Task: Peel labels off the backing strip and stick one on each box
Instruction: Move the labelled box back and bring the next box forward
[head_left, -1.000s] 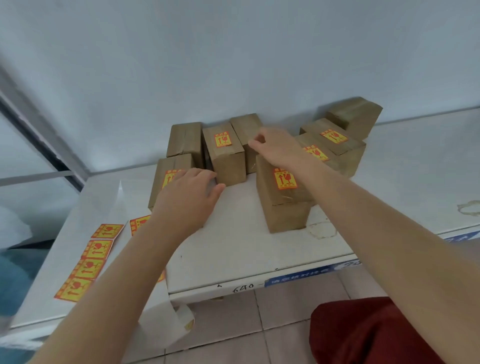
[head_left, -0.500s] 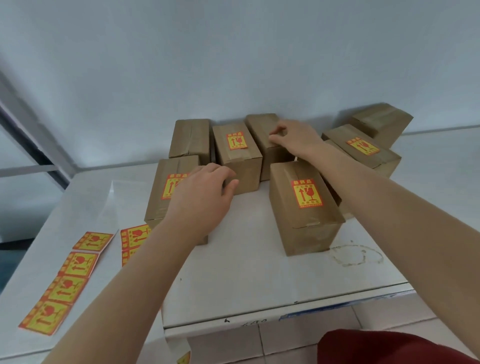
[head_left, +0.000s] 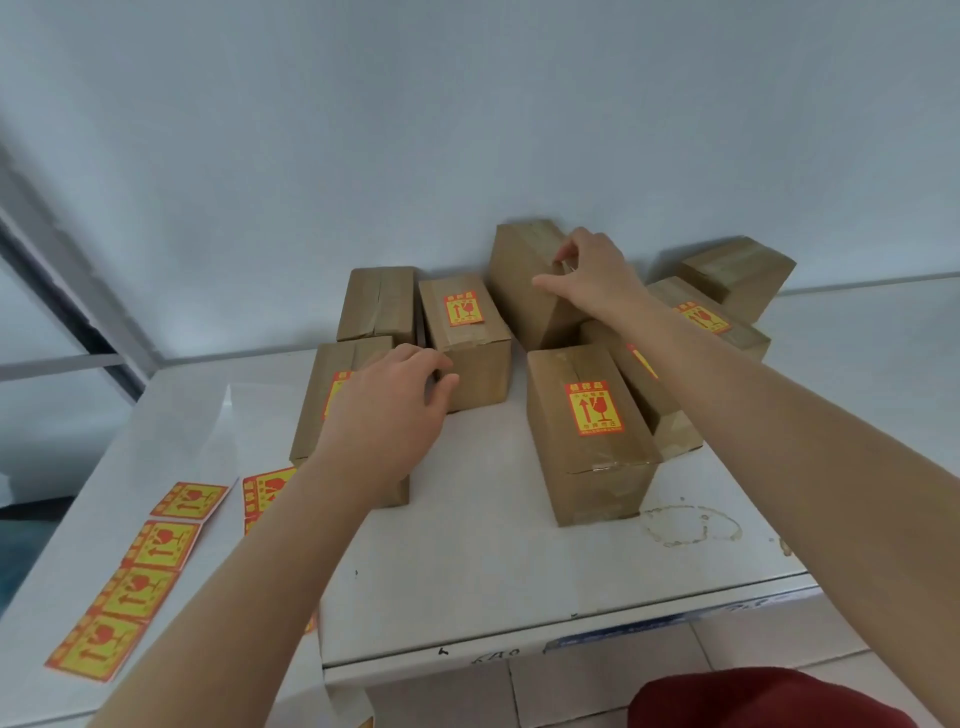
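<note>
- The right hand (head_left: 592, 283) reaches to the back of the bench (head_left: 493, 561) and grips a plain box (head_left: 522, 291), with the fingers curled over its upper edge and the thumb stretched along its near face
- That plain box is tipped up and leans toward the wall; no label shows on it
- The left hand (head_left: 384, 415) holds nothing, its fingers loosely spread over the front-left box (head_left: 311, 426), and it half hides that box's label
- Its fingertips lie close to the near corner of the middle box (head_left: 467, 364); I cannot tell whether they touch it
- The middle box, the front-right box (head_left: 597, 483) and the right box (head_left: 737, 338) behind the right forearm each carry a red and yellow label on top
- The back-left box (head_left: 379, 301) and the far-right box (head_left: 737, 270) show bare taped tops
- The backing strip (head_left: 140, 566) lies flat at the left with four labels on it, well apart from the boxes
- A second piece of labels (head_left: 265, 488) lies just beside the left forearm
</note>
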